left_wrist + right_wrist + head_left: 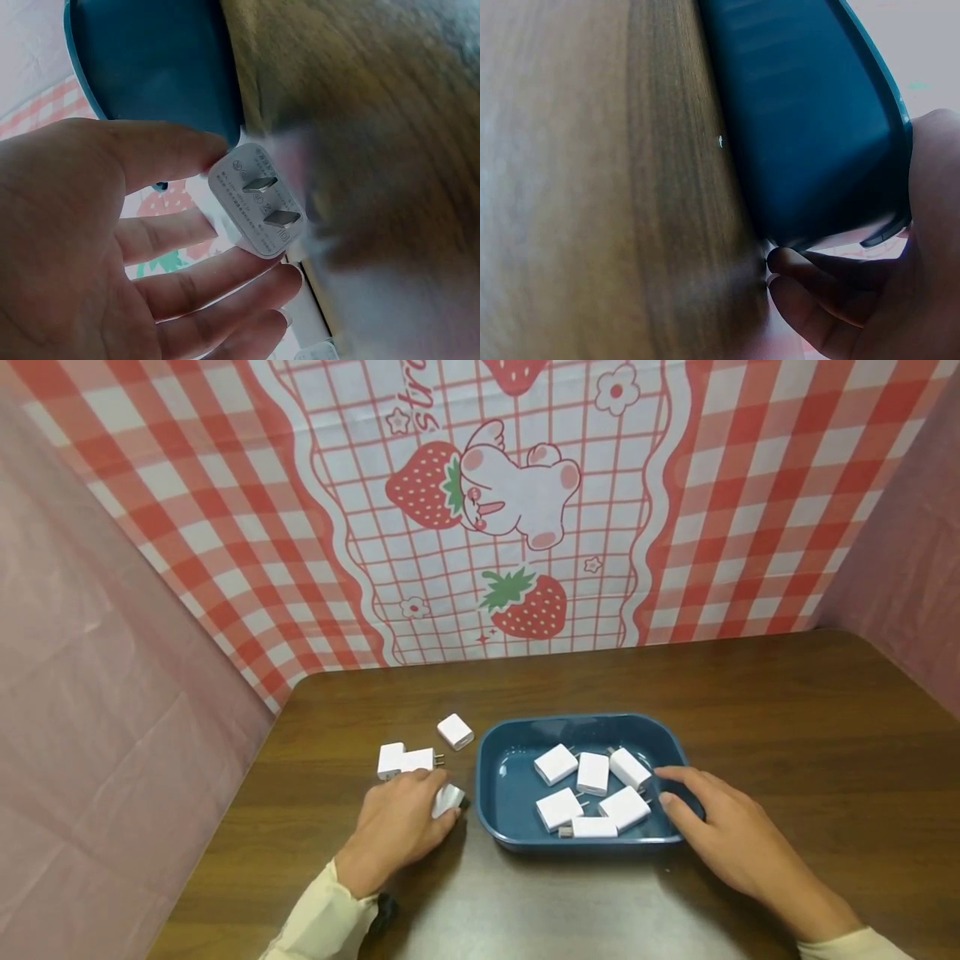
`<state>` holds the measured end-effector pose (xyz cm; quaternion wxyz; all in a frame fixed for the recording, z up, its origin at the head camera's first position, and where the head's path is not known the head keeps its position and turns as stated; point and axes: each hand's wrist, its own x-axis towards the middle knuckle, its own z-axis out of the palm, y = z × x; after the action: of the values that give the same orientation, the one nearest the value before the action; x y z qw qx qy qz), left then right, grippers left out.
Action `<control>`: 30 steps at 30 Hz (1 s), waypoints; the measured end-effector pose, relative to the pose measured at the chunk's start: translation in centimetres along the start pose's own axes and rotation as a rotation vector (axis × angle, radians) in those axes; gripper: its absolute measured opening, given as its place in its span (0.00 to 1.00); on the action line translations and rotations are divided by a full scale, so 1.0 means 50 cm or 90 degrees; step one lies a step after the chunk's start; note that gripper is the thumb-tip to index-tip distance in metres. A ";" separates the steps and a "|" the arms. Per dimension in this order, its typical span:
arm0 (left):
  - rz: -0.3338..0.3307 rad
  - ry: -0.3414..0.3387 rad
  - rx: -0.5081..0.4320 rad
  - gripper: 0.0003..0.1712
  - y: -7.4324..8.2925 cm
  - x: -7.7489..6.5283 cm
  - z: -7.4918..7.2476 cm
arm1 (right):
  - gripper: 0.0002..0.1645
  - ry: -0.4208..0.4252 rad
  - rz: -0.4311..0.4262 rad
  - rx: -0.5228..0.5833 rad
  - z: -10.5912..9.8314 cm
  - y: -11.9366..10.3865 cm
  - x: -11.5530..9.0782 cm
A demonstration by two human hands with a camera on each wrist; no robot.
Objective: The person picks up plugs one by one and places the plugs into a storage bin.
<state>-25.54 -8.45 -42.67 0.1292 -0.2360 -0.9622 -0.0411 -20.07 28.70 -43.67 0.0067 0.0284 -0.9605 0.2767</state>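
My left hand (401,818) pinches a white charger plug (255,202) between thumb and fingers, left of the blue tray (498,777). Two metal prongs on this plug face the left wrist camera. Beyond the hand, two white plugs (417,760) lie against each other on the table, and another plug (455,732) lies near the tray's far left corner. Several white plugs (592,774) are spread inside the tray. At its right end my right hand (731,835) grips the tray, thumb and index finger over the rim, the other fingers curled low outside.
The brown wooden table (787,735) reaches back to a red-and-white checked cloth (757,510) printed with strawberries. Pink fabric (112,693) hangs along the left side, and more pink fabric (900,543) hangs at the right.
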 end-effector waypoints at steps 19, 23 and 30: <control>-0.055 0.147 -0.034 0.20 0.002 0.007 -0.007 | 0.33 0.008 -0.007 -0.005 0.000 0.000 -0.003; -0.060 0.182 -0.043 0.21 0.003 0.011 -0.012 | 0.33 0.005 -0.005 -0.004 0.001 0.001 -0.003; -0.042 0.213 -0.058 0.22 0.004 0.019 -0.024 | 0.33 0.004 -0.003 -0.002 -0.001 0.000 -0.003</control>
<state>-26.00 -7.99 -41.25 0.2751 -0.2000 -0.9317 -0.1278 -19.91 28.75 -43.66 0.0106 0.0295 -0.9608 0.2753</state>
